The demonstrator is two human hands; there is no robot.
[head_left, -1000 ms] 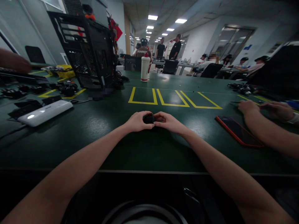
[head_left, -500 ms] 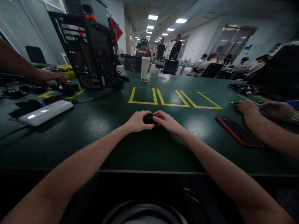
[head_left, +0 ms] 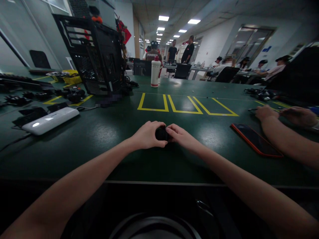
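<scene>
Between my hands, low over the dark green table (head_left: 119, 159), is a small rounded black object (head_left: 161, 133); its exact kind is too dark to make out. My left hand (head_left: 149, 134) curls round it from the left, thumb below and fingers above. From the right, my right hand (head_left: 179, 135) pinches its edge with thumb and fingertips. The fingers cover much of the object's right side. Beyond the hands, yellow tape outlines (head_left: 153, 109) mark the tabletop.
A black computer case (head_left: 99, 59) stands at the back left, near a white power strip (head_left: 51, 121) and loose black parts (head_left: 74, 94). A white bottle (head_left: 155, 74) stands far centre. To the right lie an orange-edged phone (head_left: 256, 139) and a co-worker's hands (head_left: 267, 113).
My hands have come slightly nearer with the black object, and more of its face shows. The other person's hand at the far left has gone out of view.
</scene>
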